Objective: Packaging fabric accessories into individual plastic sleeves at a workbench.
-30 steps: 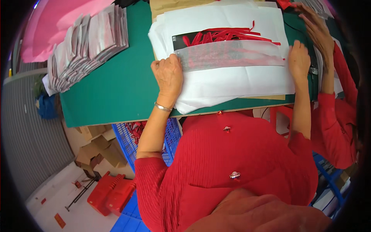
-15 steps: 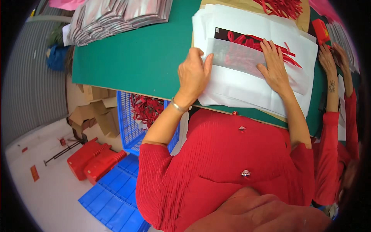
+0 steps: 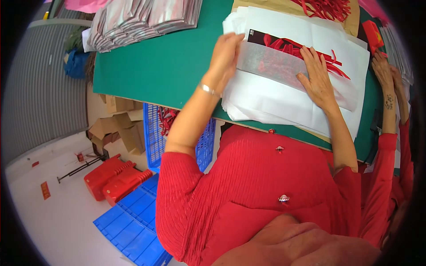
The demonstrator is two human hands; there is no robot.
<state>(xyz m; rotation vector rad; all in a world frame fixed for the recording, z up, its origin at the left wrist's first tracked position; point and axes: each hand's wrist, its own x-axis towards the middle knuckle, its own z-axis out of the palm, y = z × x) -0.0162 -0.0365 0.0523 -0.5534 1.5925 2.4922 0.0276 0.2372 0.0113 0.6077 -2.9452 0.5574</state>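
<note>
On a stack of large white sheets [image 3: 266,97] lies a flat dark piece [image 3: 258,37] with red ribbons [image 3: 288,48] spread along it. A translucent whitish strip [image 3: 270,62] covers its lower part. My right hand [image 3: 317,80] rests flat on the strip and ribbons, fingers stretched. At the strip's left end, my left hand [image 3: 225,55] is raised with its fingers curled together and slightly blurred. Whatever lies between those fingertips, if anything, is hidden. A bracelet circles my left wrist.
Silvery-pink flat packets [image 3: 146,20] are piled at the table's [image 3: 146,75] far left. More red ribbons [image 3: 326,9] lie on brown paper at the back. Below the table stand a blue crate [image 3: 153,142] and red plastic cases [image 3: 102,177]. A co-worker's hands [image 3: 384,73] work at right.
My left hand has moved up and away from me along the left end of the strip. My right hand stays flat in place. The whole view has shifted slightly.
</note>
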